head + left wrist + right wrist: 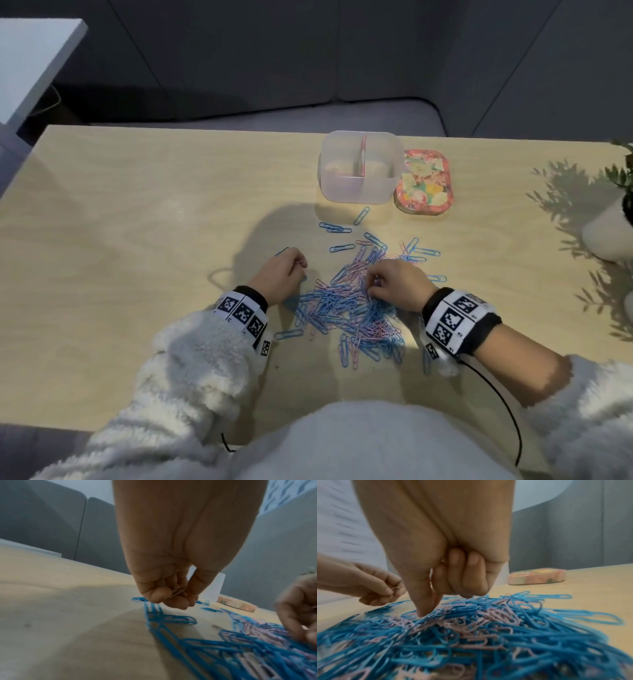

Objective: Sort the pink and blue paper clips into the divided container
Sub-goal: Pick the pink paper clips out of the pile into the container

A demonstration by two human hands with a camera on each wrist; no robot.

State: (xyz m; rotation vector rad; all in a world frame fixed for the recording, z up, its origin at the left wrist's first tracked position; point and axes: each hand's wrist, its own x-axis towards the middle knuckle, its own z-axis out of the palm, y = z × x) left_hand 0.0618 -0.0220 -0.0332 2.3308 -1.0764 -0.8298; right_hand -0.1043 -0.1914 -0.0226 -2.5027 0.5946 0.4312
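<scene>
A heap of mixed pink and blue paper clips (352, 308) lies mid-table, filling the lower right wrist view (471, 635). The clear divided container (359, 168) stands behind it, with nothing visible inside. My left hand (299, 265) hovers at the heap's left edge, its curled fingers pinching a small bunch of pink clips (178, 592). Over the heap's middle sits my right hand (375, 284), fingers curled and thumb tip (423, 612) down among the clips. A small wire loop glints between thumb and forefinger (431, 584); its colour is unclear.
A floral lid (424, 183) lies right of the container. Loose blue clips (335, 228) are scattered between heap and container. A white plant pot (606, 233) stands at the table's right edge. A grey sofa lies behind, with a white shelf (34, 61) far left.
</scene>
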